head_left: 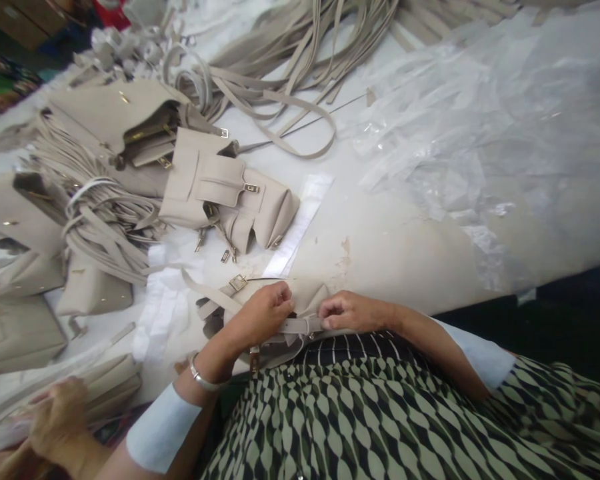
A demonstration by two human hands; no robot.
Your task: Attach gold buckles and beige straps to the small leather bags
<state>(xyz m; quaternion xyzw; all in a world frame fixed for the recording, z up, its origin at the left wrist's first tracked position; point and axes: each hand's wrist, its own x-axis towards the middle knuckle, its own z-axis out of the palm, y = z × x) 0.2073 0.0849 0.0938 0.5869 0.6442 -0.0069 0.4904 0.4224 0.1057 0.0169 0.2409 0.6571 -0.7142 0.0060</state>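
Observation:
A beige handbag lies at the table's front edge, close against my body. Across its near side runs a flat beige strap with a loop on it. My left hand is closed over the strap's left part, fingers curled. At the strap's right end, my right hand pinches it with bent fingers. Left of my left hand, a gold buckle sits on another strap piece of this bag. Part of the bag is hidden under my hands and wrists.
Several beige bags with gold fittings stand to the left, beside bundled straps. Long straps lie at the back. Clear plastic sheets cover the right. A co-worker's hand rests on a bag at lower left.

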